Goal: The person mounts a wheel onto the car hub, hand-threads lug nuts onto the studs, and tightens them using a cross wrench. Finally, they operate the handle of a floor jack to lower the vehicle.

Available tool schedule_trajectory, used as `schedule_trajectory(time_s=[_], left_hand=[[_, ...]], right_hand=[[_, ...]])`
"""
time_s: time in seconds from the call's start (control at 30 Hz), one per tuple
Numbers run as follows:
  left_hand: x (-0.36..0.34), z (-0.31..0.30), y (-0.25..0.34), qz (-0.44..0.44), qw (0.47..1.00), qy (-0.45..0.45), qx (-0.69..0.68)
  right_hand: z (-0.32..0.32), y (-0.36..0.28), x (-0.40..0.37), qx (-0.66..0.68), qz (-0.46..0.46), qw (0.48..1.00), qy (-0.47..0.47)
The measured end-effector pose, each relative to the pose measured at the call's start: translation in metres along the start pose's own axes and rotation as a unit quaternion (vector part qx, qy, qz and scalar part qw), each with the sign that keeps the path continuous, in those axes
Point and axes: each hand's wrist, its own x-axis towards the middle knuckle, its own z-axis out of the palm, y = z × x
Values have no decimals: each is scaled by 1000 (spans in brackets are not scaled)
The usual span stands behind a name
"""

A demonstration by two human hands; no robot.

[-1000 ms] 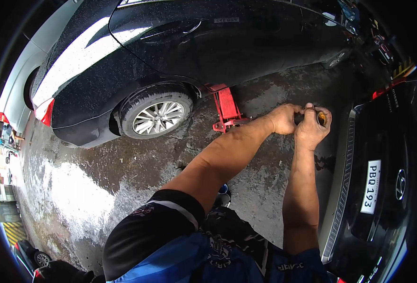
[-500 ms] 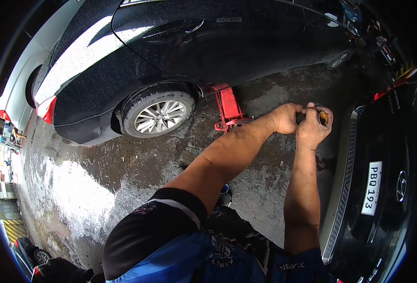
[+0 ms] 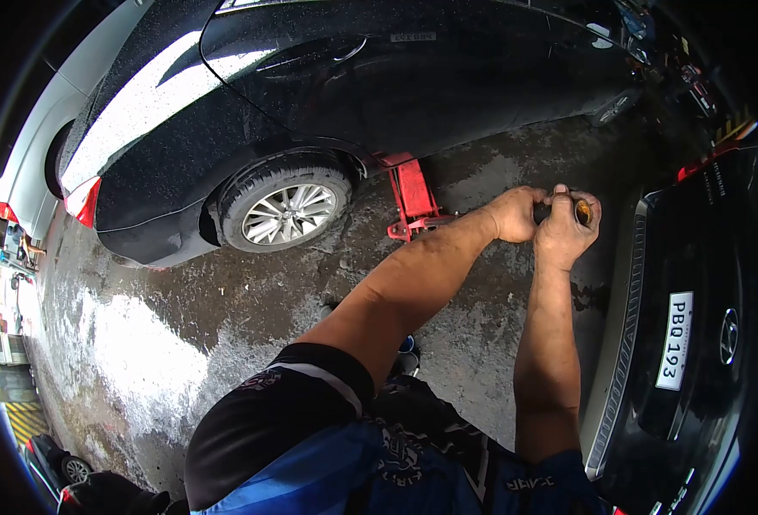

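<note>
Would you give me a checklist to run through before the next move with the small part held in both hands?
1. Left hand closed on the small dark part with an amber end: ok.
2. Right hand wrapped round the same part: ok.
3. Red steel floor jack seated under the black sedan: cannot tell.
4. Grey concrete floor dry underfoot: not ok, wet sheen.
5. Hands apart from the black car rear with the white plate: ok.
</note>
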Motion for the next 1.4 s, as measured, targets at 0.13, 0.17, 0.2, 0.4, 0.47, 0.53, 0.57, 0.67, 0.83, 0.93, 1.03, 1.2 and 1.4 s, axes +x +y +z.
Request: schedule_trajectory(time_s=[0.13,0.17,0.2,0.4,0.47,0.53,0.57,0.67,0.83,0.93,1.03,1.2,1.4], left_hand=[[1,-1,-1,-11,1000,-8,-13],[2,-1,-1,-8,1000,-10,-13],[2,-1,-1,-8,1000,-10,-13],[1,-1,0,-11,1000,-9,-5],[1,1,-2,-18,1000,-7,-16],[2,3,-6,-7,1000,0,-4],[2,4,-8,5,1000,8,8],[-3,1,-4,8,1000,-15,-16],[7,-5,-10,45,997,-63,0],[15,-11,-16,66,993,-70,66],[18,-7,-25,58,997,-46,-37],[19,2,-26,17,996,-13,-87],[18,4,-13,20,992,106,-59]], right_hand=[[2,-4,-1,-4,16,1000,3],[3,-3,-1,-8,11,1000,6],[2,-2,-1,-8,12,1000,6],[2,-3,-1,-13,1,1000,5],[1,-2,-1,-14,-2,1000,-1],[1,-4,-1,-10,-2,1000,0],[2,-4,-2,-6,-3,1000,0],[0,-8,-5,-29,-5,1000,-3],[2,-15,-4,-75,-57,996,4],[9,-9,2,-50,-59,997,1],[14,-2,7,-58,-46,997,7],[11,-8,15,-93,-72,993,-12],[9,2,28,-3,-33,996,-81]])
